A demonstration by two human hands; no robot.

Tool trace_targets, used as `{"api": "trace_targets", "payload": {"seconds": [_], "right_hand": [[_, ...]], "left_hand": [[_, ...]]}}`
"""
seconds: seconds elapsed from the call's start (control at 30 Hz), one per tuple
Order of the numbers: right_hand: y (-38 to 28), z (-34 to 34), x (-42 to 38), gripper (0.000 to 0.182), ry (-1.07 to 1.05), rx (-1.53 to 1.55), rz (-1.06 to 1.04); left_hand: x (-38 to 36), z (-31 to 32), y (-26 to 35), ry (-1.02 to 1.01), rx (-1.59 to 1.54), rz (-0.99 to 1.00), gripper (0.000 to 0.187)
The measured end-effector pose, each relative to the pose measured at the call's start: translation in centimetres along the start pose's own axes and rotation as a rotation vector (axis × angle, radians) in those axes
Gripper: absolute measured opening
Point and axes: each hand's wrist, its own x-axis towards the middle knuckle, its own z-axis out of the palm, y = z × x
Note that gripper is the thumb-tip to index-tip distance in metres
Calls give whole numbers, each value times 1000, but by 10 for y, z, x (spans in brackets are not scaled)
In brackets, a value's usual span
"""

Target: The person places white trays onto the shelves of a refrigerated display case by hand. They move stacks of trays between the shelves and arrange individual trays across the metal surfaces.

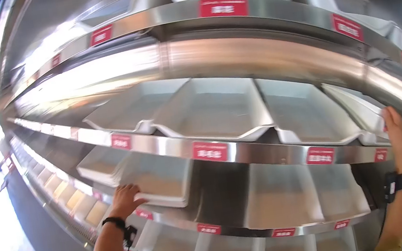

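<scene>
Your left hand point(126, 200) is at the front left corner of a pale bin point(164, 176) on the third shelf down, its thumb out along the front rim; the fingers are spread and slightly bent, but I cannot tell whether they grip it. Your right hand point(393, 124) is raised at the right end of the second shelf, by the front of the end bin point(358, 105). Its fingers point upward, and whether they grasp that bin I cannot tell. Left of the end bin, three wide bins point(213, 105) sit side by side behind a metal rail point(257, 149) bearing red labels point(210, 151). A narrower bin point(99, 164) stands just left of the one by your left hand; well to the right, two more bins point(280, 192) share that shelf. You wear a black band point(115, 222) on each wrist.
</scene>
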Motion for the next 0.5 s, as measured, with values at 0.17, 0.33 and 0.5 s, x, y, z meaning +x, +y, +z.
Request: {"api": "trace_targets", "payload": {"seconds": [0.17, 0.33, 0.5], "right_hand": [[-32, 29, -5, 20, -94, -422, -334], [-64, 26, -14, 14, -73, -458, -487], [-86, 15, -11, 15, 45, -180, -29]], "left_hand": [[-4, 15, -16, 105, 5, 97, 40], [-6, 8, 1, 118, -36, -26, 39], [-11, 4, 2, 107, -33, -64, 39]]}}
